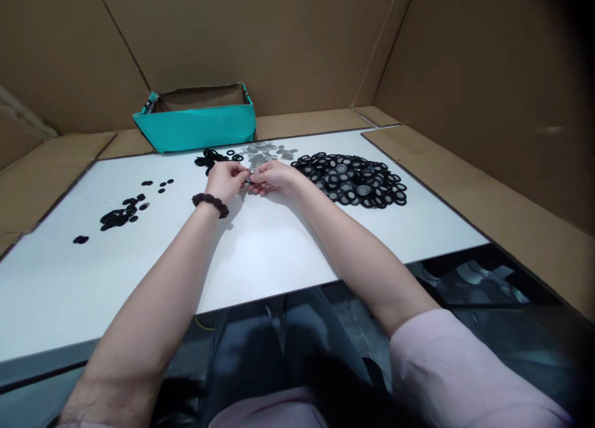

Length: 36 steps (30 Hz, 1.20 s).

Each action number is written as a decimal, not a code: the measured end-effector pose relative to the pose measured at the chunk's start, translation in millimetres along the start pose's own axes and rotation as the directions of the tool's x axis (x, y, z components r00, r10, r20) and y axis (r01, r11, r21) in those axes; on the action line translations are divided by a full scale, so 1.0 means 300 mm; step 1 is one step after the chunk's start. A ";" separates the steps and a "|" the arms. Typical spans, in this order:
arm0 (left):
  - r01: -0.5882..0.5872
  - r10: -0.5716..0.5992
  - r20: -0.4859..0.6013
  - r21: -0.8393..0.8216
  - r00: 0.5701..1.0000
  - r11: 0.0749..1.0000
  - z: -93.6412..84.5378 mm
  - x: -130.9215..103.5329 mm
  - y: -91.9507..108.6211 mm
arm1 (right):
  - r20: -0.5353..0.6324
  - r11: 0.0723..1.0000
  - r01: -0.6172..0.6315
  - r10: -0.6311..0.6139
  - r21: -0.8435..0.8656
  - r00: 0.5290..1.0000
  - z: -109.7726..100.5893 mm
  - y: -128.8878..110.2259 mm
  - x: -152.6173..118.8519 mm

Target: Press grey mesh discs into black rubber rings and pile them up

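Note:
My left hand [227,181] and my right hand [274,176] meet over the white table, fingertips pinched together on a small dark disc [250,178]. Fingers cover most of that disc, so its details are hidden. Just right of my right wrist lies a big pile of black rings with grey centres [357,180]. Behind my hands are loose grey discs [263,150]. A small heap of black rings [211,158] sits beyond my left hand. Farther left, several small black discs [121,215] are scattered on the table.
A teal open box [199,127] stands at the back edge of the white tabletop [251,261]. Cardboard walls [288,50] enclose the back and sides. Two tiny groups of black discs [80,239] lie toward the left edge and the back left.

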<state>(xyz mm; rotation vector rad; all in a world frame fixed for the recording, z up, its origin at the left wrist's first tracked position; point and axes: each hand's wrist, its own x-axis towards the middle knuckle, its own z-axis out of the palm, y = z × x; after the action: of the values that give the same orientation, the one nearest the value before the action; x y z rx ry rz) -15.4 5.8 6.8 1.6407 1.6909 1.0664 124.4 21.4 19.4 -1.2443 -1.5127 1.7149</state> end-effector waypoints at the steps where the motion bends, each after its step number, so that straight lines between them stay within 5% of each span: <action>1: 0.042 -0.041 0.022 -0.041 0.999 0.998 -0.003 -0.002 0.006 | -0.017 1.000 0.019 -0.020 -0.024 1.000 0.000 0.005 0.006; 7: 0.230 -0.215 0.084 -0.236 0.973 0.944 -0.022 -0.022 0.038 | -0.118 0.988 0.118 -0.130 -0.101 0.984 0.020 0.008 0.009; 14: 0.342 -0.291 0.185 -0.382 0.939 0.859 -0.025 -0.042 0.063 | -0.205 0.993 0.116 -0.121 -0.035 0.971 0.048 -0.016 0.003; 20: 0.091 -0.119 -0.124 -0.211 0.985 0.973 0.008 -0.016 0.019 | -0.169 0.993 0.078 -0.063 0.083 0.984 0.053 -0.018 -0.007; 26: -0.059 0.058 -0.013 -0.042 0.998 0.997 -0.009 -0.008 0.021 | 0.021 0.999 -0.001 0.000 0.037 1.000 0.004 -0.009 -0.011; 36: -0.087 0.086 -0.006 -0.053 0.996 0.995 -0.014 0.001 0.012 | -0.151 0.982 0.124 -0.145 -0.140 0.978 0.013 -0.016 -0.008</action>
<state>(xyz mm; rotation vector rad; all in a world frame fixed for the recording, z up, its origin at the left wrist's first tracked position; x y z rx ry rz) -17.0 5.3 12.2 1.6921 1.5922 1.1467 121.3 18.5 24.5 -1.2803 -1.5936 1.4142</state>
